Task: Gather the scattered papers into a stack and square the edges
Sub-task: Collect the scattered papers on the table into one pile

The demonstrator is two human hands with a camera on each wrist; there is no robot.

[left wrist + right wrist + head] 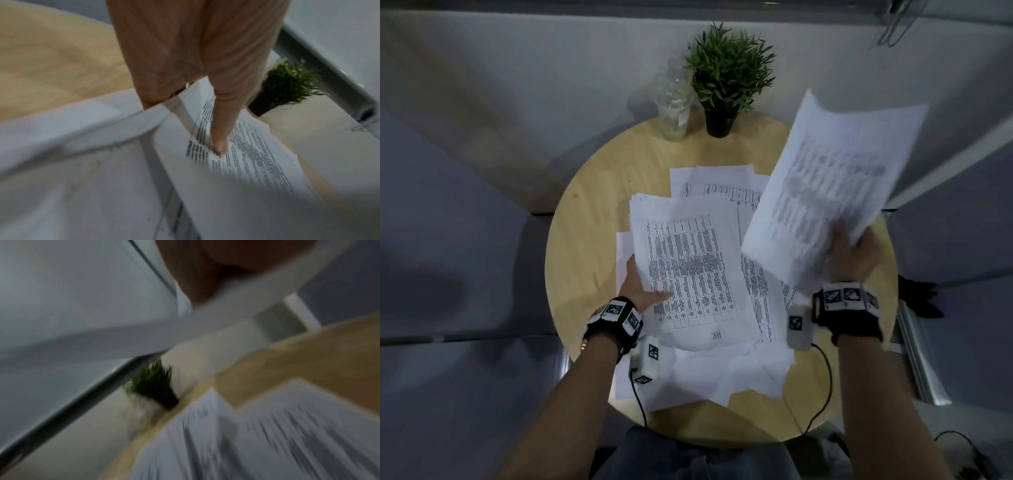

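Observation:
Printed white papers lie scattered over a round wooden table [599, 212]. My left hand [642, 286] grips the left edge of a thick bundle of sheets [688, 267], thumb on top of the printed table, fingers hidden beneath. In the left wrist view the thumb [222, 123] presses on the bundle [257, 162]. My right hand [854, 255] holds a separate sheaf of papers [835, 185] lifted above the table's right side, blurred. More sheets [722, 185] lie flat further back. The right wrist view is blurred, showing papers [267, 443] below.
A potted green plant [726, 78] and a clear plastic cup [674, 113] stand at the table's far edge. Grey partitions surround the table. Cables [822, 387] run over the near edge. A dark object [921, 298] lies off the table's right side.

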